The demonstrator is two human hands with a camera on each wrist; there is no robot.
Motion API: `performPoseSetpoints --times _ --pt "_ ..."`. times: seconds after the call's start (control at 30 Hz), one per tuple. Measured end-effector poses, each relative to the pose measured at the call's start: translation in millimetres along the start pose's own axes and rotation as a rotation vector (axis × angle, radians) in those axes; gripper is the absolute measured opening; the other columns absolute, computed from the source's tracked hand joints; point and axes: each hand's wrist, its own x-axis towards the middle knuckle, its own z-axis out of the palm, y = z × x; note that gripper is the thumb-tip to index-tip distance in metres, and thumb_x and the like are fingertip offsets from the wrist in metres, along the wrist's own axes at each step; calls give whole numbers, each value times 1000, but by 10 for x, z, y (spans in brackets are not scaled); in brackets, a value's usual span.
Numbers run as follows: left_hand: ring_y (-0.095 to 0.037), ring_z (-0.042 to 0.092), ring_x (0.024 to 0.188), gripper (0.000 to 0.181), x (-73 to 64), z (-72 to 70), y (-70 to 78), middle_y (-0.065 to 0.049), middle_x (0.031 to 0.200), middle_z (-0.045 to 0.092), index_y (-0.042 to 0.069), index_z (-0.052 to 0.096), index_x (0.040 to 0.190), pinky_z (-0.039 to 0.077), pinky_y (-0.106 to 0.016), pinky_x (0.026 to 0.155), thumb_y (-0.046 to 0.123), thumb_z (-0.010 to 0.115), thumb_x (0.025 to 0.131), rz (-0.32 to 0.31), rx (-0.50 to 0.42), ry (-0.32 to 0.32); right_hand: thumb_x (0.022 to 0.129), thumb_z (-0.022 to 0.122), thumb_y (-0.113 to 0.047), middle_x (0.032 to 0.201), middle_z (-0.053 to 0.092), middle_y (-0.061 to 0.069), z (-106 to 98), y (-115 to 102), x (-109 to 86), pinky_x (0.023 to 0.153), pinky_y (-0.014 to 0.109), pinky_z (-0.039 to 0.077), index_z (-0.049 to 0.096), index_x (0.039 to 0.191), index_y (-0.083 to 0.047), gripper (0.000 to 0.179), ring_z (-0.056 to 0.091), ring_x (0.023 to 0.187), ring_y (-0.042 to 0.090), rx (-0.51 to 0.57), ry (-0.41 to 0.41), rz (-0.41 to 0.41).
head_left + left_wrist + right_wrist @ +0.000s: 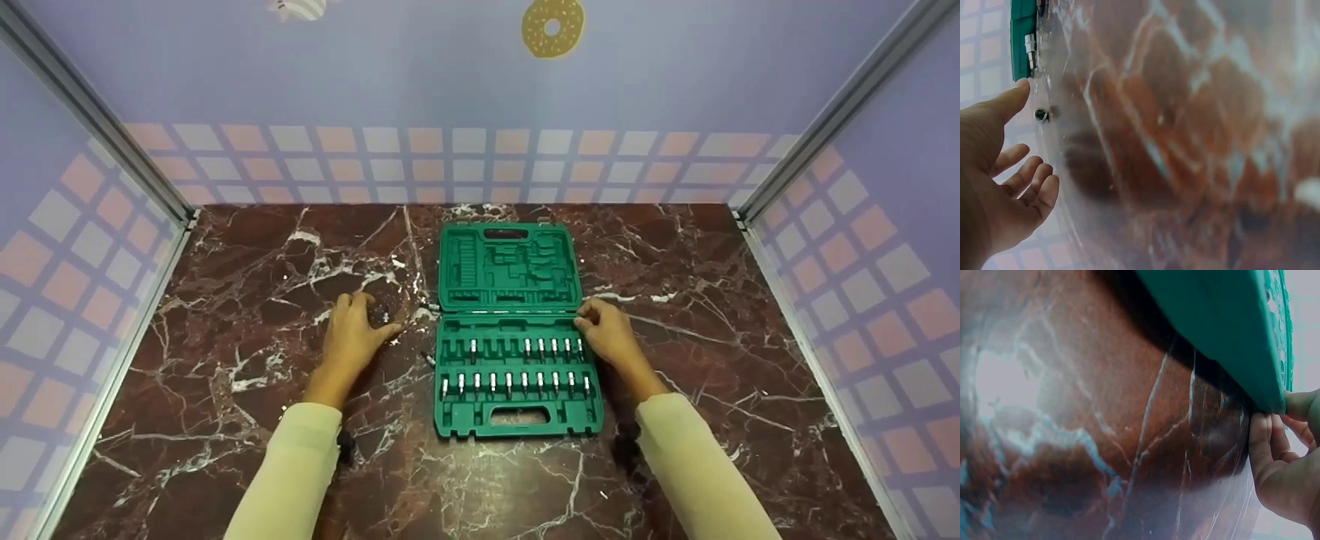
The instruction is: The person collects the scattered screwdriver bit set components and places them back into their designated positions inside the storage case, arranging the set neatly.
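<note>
A green plastic tool case (517, 429) lies unfolded on the table. Two rows of small metal socket bits (524, 382) stand in its near half; the far half's moulded slots hold nothing I can make out. My left hand (351, 337) is left of the case, thumb and fingers spread apart around a loose socket bit (386, 313) on the table. In the left wrist view that bit (1041, 115) sits beyond the fingertips, untouched. With thumb and fingers, my right hand (611, 337) pinches the case's right edge near the hinge; the right wrist view shows this hand (1289, 478) at the corner.
Another loose socket bit (428, 358) lies close to the case's left side. The dark red marble-patterned table (247, 330) is walled in by purple panels (420, 82) at the back and both sides.
</note>
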Motion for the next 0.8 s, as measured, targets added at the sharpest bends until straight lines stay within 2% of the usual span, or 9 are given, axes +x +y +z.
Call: performPoseSetpoints --times 0.3,0.63,0.8 --pt "-44 55 118 41 18 140 56 -22 120 57 -2 64 117 48 -54 101 21 83 89 -12 1 45 99 68 -9 95 71 17 -22 12 14 74 43 51 68 105 -3 9 62 81 29 -9 -11 2" --pt "-47 61 111 25 50 206 62 -24 110 60 -5 65 106 50 -54 99 11 78 91 -4 5 97 98 69 -9 94 71 17 -25 26 7 74 43 51 68 104 -3 9 62 82 29 -1 -6 9" --pt "-48 64 104 19 67 222 62 -26 105 61 -7 65 99 52 -55 96 5 76 88 20 -14 154 97 70 -8 94 72 16 -21 17 26 75 42 51 68 104 -3 9 62 83 28 -7 7 7"
